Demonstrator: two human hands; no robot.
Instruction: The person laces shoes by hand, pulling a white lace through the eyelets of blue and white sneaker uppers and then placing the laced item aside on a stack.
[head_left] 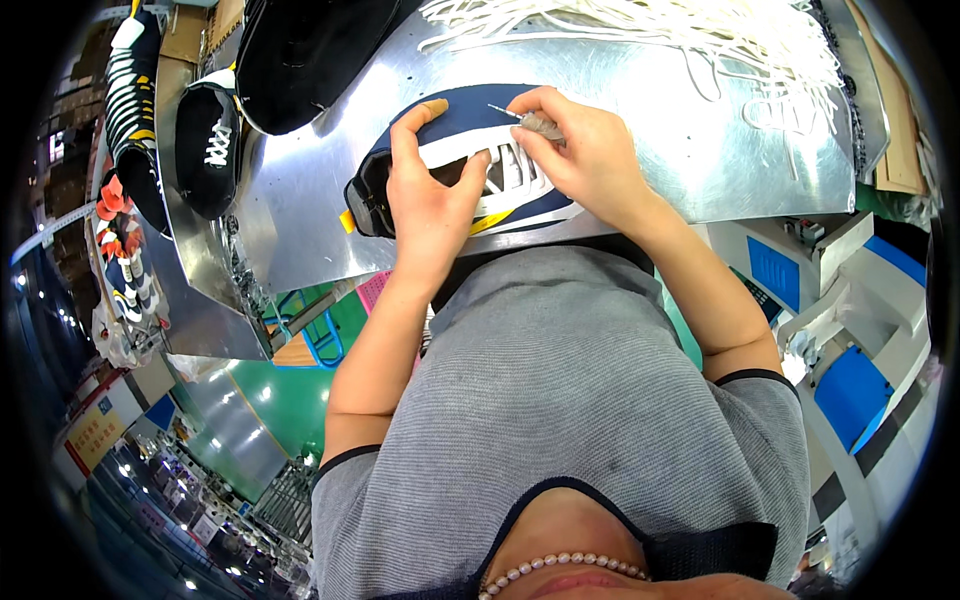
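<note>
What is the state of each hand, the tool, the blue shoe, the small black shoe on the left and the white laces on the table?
Blue shoe: held; laced near the toe, no lace seen near the heel.
Tool: gripped, thin tip bare.
Left hand: thumb and finger on the blue shoe.
Right hand: closed around the tool.
White laces: loose, in a heap.
Small black shoe: laced in white.

Ahead of your torso (560,370), from its left side, your left forearm (375,335) reaches forward; the left grip (430,205) is spread, thumb and forefinger wide apart and curved. From the torso's right side, your right forearm (700,260) slants inward; the right grip (595,165) pinches between thumb and forefinger. Both lie near each other, beyond the torso, not touching.
</note>
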